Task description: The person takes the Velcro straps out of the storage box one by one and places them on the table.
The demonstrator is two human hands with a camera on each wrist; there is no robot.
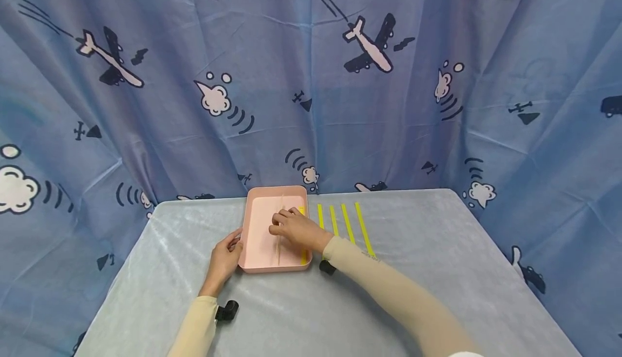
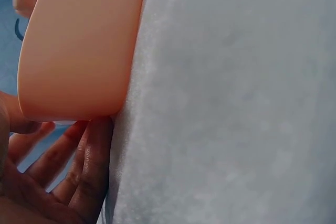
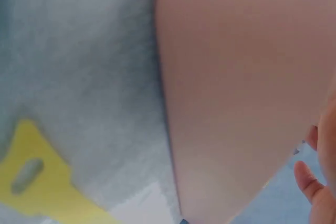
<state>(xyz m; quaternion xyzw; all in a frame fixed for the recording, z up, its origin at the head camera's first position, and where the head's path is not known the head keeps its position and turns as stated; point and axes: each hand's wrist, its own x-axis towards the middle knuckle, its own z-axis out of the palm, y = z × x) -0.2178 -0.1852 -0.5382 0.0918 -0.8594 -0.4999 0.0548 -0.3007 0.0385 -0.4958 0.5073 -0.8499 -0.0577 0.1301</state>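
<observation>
A shallow pink tray [image 1: 259, 262] lies near the far edge of the table. Against its left outer wall rests my left hand [image 1: 224, 260], the extended fingers touching the wall in the left wrist view. Over the tray, my right hand [image 1: 298, 230] has bent fingers and pinches a thin pale yellowish strip [image 1: 278, 254], which runs lengthwise along the tray; the fingers hide its middle. A yellow strip [image 1: 304, 257] lies along the tray's right inner side. In the right wrist view, the tray wall [image 3: 236, 77] covers most of the right hand's fingers.
Several yellow strips [image 1: 364, 227] lie side by side on the grey cloth to the right of the tray, partly behind the right forearm. One yellow strip end [image 3: 44, 182] has a slot in it. A blue patterned curtain [image 1: 311, 76] hangs behind the table.
</observation>
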